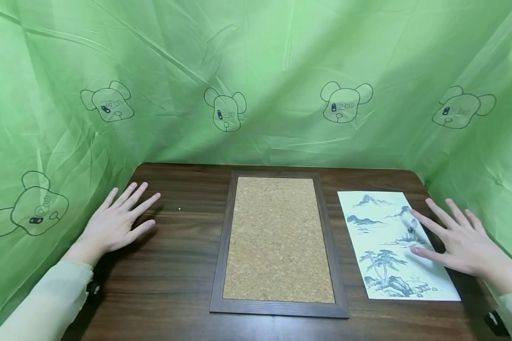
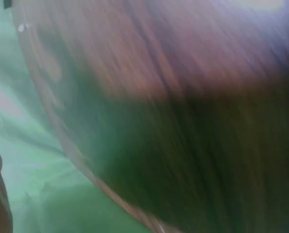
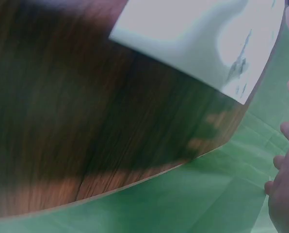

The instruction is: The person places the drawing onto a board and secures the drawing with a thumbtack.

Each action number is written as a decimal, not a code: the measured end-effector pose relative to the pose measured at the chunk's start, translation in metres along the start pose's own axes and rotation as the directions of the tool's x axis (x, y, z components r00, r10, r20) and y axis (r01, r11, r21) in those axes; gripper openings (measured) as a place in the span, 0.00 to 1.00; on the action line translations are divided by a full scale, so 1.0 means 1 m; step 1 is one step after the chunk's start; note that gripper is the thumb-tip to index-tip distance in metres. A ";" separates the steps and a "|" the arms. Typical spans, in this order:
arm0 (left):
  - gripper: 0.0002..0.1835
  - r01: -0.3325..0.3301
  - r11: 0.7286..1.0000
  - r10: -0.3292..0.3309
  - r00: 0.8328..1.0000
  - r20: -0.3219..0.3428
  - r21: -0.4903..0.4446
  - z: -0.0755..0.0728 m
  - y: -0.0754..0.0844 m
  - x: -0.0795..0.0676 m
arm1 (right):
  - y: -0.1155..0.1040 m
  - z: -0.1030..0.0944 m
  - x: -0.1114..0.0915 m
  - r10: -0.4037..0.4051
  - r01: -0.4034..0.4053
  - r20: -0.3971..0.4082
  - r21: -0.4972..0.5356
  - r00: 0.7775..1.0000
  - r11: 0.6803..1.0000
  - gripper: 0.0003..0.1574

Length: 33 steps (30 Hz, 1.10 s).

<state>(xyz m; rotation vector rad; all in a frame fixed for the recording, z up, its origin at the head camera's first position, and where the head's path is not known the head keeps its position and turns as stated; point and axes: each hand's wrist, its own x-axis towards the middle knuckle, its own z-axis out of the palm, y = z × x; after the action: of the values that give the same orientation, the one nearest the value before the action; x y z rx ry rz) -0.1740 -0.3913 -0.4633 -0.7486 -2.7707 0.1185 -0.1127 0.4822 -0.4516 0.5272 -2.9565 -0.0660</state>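
In the head view my left hand (image 1: 115, 222) is spread with straight fingers above the left side of the table, holding nothing. My right hand (image 1: 461, 241) is spread too, over the right edge of a white sheet (image 1: 392, 239) printed with blue-grey mountains and pine trees. Whether it touches the sheet I cannot tell. Between the hands lies a dark wooden frame (image 1: 279, 309) around a cork board (image 1: 279, 241). The right wrist view shows part of the sheet (image 3: 183, 34) and the right fingers at the edge; the left wrist view is blurred.
The dark wood table (image 1: 175, 270) has rounded far corners. Green cloth (image 1: 264, 71) with printed bear heads hangs behind it and along both sides. A tiny light speck (image 1: 180, 209) lies on the table right of my left hand.
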 end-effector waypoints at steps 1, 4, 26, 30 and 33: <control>0.41 0.000 1.000 0.000 1.000 0.003 -0.009 0.001 0.003 0.003 | -0.002 -0.001 0.001 0.007 -0.007 0.005 0.013 1.000 1.000 0.68; 0.41 -0.009 0.999 0.009 1.000 0.004 -0.039 0.003 0.016 0.011 | -0.011 -0.002 0.005 0.031 -0.033 0.023 0.071 0.999 0.997 0.69; 0.43 0.110 0.750 -0.084 0.994 0.072 -0.652 0.017 0.107 0.088 | -0.031 0.007 0.035 0.228 -0.229 0.071 0.554 0.971 0.801 0.71; 0.42 0.117 0.723 -0.076 0.993 0.090 -0.680 0.027 0.114 0.095 | -0.034 0.015 0.034 0.258 -0.266 0.096 0.572 0.961 0.776 0.74; 0.42 0.129 0.697 -0.079 0.991 0.103 -0.705 0.033 0.117 0.095 | -0.035 0.021 0.034 0.260 -0.279 0.118 0.580 0.958 0.765 0.75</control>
<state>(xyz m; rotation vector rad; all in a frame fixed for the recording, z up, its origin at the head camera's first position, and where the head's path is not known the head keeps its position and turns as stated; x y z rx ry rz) -0.2053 -0.2422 -0.4897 -0.7374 -2.8821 -1.0379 -0.1354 0.4375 -0.4699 0.1403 -3.0048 0.9183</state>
